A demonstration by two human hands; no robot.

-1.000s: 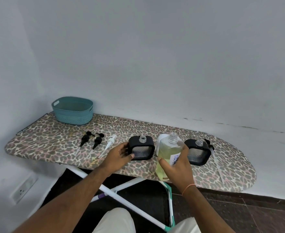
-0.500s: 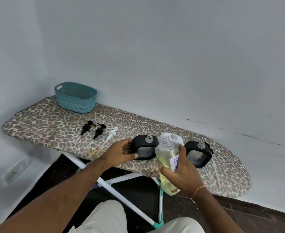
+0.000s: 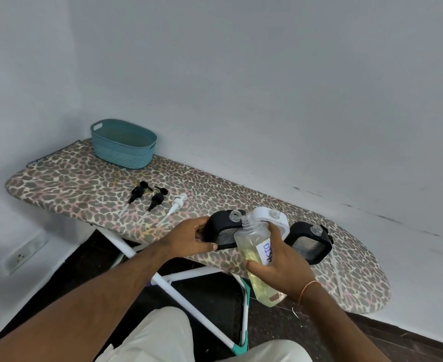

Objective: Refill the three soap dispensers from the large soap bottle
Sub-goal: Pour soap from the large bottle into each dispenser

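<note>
My right hand (image 3: 280, 267) grips the large clear soap bottle (image 3: 255, 250), half full of yellow liquid and labelled "DISH". It is lifted off the board and tilted left, its open neck close to the mouth of the left black dispenser (image 3: 221, 229). My left hand (image 3: 189, 240) holds that dispenser by its left side. A white dispenser (image 3: 268, 216) stands just behind the bottle, partly hidden. A second black dispenser (image 3: 310, 242) stands to the right, open-topped. Two black pump heads (image 3: 136, 193) (image 3: 157, 198) and a white pump head (image 3: 174, 206) lie on the board further left.
All of it rests on a leopard-print ironing board (image 3: 84, 192) against a grey wall. A teal basket (image 3: 123, 143) sits at the far left end. White board legs (image 3: 197, 312) and my knees are below, over a dark floor.
My right hand has lifted the soap bottle from the board and tipped it left toward the left black dispenser. My left hand stays on that dispenser. The camera has shifted downward and nearer.
</note>
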